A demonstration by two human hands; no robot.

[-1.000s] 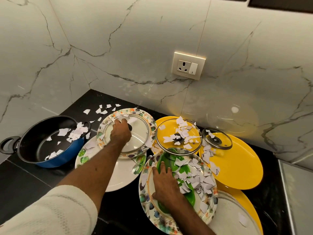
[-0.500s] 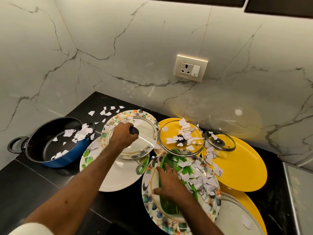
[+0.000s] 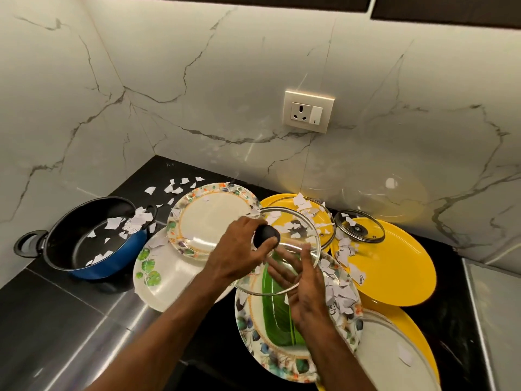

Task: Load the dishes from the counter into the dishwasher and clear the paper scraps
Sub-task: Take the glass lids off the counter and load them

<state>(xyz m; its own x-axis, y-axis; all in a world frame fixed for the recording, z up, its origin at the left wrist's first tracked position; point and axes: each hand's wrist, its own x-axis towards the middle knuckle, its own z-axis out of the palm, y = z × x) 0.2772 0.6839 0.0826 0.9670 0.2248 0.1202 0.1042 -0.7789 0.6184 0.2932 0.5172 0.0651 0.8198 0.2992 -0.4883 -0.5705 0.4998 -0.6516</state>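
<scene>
My left hand (image 3: 239,253) grips the black knob of a large glass lid (image 3: 293,241) and holds it tilted in the air above the plates. My right hand (image 3: 303,289) is under the lid's near rim, fingers spread and straight, touching the glass. Below lies a floral plate with a green centre (image 3: 270,314) carrying a heap of paper scraps (image 3: 339,292). The floral plate (image 3: 208,218) where the lid lay stands bare. Behind it, a second glass lid (image 3: 318,218) with scraps rests on a yellow plate.
A blue pot (image 3: 84,244) with scraps inside stands at the left. A white leaf-print plate (image 3: 158,277), a big yellow plate (image 3: 394,266) with a small glass lid (image 3: 359,230), and more plates crowd the black counter. Loose scraps (image 3: 174,187) lie by the wall.
My left hand has lifted the large glass lid off the back floral plate and carried it right and toward me. My right hand left the green plate and rose to the lid's rim.
</scene>
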